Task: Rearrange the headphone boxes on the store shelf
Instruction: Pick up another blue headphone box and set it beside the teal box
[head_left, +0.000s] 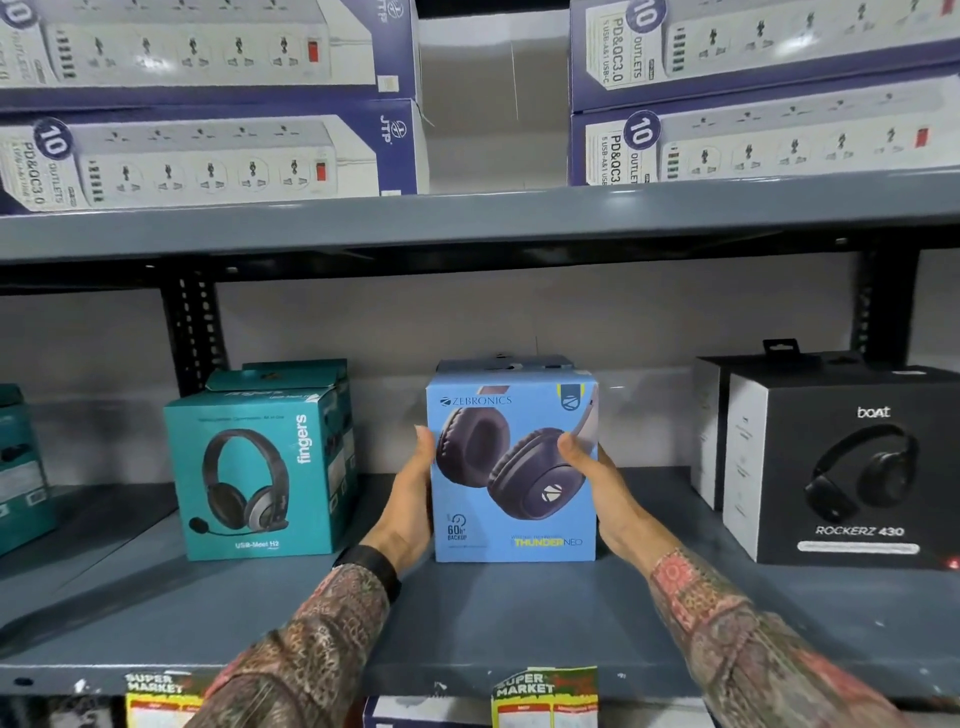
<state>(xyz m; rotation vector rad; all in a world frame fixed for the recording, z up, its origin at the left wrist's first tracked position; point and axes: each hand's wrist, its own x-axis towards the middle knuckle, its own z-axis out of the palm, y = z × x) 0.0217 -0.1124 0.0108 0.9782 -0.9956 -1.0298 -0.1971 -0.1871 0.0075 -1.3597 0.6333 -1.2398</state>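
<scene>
- Hands clamping: left hand (410, 506) and right hand (605, 493) are pressing the opposite sides of the blue box (511, 470), thumbs lying on its front.
- Blue box is sitting mid-shelf (493, 613), set back from the front edge, well apart from the teal box (260, 467) and black box (852, 467); another blue box seems to be standing behind it.
- Advice: keeping pressure even and the base level should be preventing tipping; squaring its face to the shelf's front edge.

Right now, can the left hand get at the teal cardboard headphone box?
Probably yes: bare shelf lies between them, but the left hand is busy holding the blue cardboard headphone box; teal cardboard headphone box.
</scene>
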